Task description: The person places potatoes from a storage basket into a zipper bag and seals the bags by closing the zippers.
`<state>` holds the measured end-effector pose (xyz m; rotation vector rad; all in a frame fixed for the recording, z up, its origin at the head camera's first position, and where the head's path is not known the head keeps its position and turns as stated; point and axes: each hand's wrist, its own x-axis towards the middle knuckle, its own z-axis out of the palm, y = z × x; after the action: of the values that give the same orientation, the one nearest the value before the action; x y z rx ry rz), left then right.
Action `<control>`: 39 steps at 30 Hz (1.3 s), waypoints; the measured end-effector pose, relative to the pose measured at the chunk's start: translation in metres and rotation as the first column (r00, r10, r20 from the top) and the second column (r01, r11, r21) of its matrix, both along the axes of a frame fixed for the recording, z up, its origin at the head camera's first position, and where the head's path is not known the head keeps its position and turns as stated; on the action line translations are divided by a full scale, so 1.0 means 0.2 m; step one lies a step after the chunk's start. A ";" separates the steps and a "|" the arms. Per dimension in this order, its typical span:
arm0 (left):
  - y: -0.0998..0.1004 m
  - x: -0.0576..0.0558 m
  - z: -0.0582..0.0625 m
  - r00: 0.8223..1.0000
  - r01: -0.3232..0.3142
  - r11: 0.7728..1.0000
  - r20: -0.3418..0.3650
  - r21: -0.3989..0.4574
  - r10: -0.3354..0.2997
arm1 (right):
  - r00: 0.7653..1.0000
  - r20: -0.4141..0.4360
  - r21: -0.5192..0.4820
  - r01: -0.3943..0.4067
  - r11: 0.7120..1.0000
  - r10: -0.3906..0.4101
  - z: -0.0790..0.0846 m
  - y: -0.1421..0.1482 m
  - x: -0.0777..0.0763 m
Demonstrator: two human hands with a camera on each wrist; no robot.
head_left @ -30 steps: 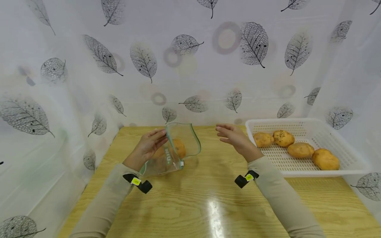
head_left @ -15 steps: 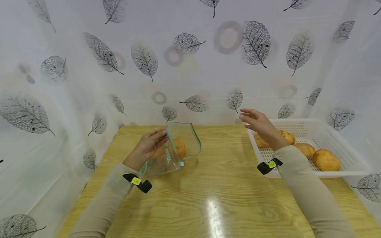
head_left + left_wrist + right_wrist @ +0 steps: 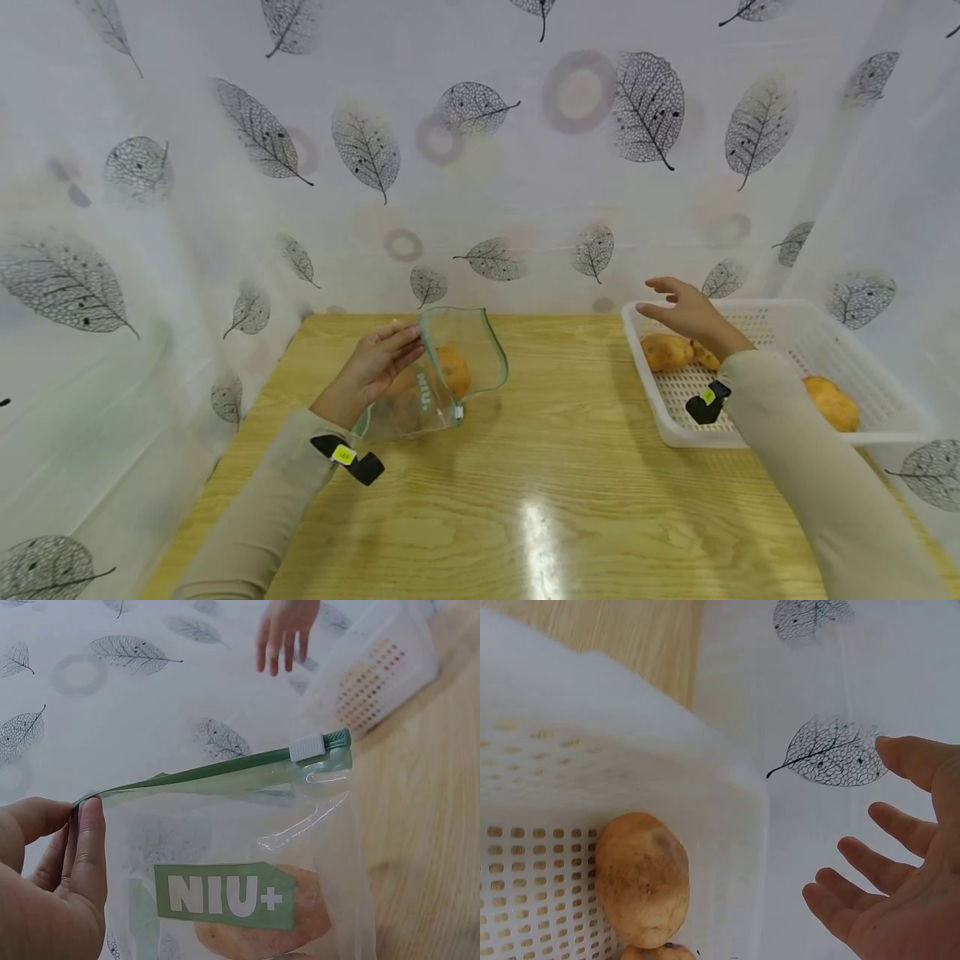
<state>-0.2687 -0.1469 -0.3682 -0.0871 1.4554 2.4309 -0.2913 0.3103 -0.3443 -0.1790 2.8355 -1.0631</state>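
My left hand point(image 3: 377, 367) pinches the green top edge of a clear zip bag point(image 3: 480, 354) between thumb and fingers. A white slider point(image 3: 307, 748) sits at the far end of the bag's zip, and "NIU+" is printed on the front. Inside the bag, a potato point(image 3: 300, 911) shows through the plastic. My right hand point(image 3: 693, 315) hovers over the back left part of a white plastic basket point(image 3: 892, 392), fingers spread and holding nothing. Below that hand, a potato point(image 3: 641, 879) lies on the basket's perforated floor, with part of another beside it.
Another potato point(image 3: 831, 403) lies toward the basket's front right, and my right forearm hides part of the basket. The wooden table point(image 3: 480, 500) extends between bag and basket. A white leaf-printed curtain point(image 3: 510, 183) hangs behind the table and along both sides.
My right hand has moved right, from above the table to over the basket, and its fingers have spread. The left hand and the bag have stayed in place.
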 end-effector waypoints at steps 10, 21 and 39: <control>0.00 0.00 0.00 1.000 -0.016 1.000 0.009 -0.020 0.016 | 0.998 0.018 0.182 -0.066 0.981 0.064 -0.11 0.10 -0.04; -0.01 0.00 0.01 0.999 -0.035 0.999 0.021 -0.042 0.036 | 0.986 0.087 0.214 -0.156 0.964 0.141 -0.25 0.17 -0.06; 0.00 0.01 0.00 1.000 0.003 0.998 -0.014 -0.061 -0.004 | 0.979 0.094 0.335 -0.203 0.920 0.182 -0.34 0.18 -0.05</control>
<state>-0.2670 -0.1461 -0.3676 -0.0801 1.5348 2.3892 -0.3016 0.3471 -0.4115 -0.3773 2.8177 -0.5144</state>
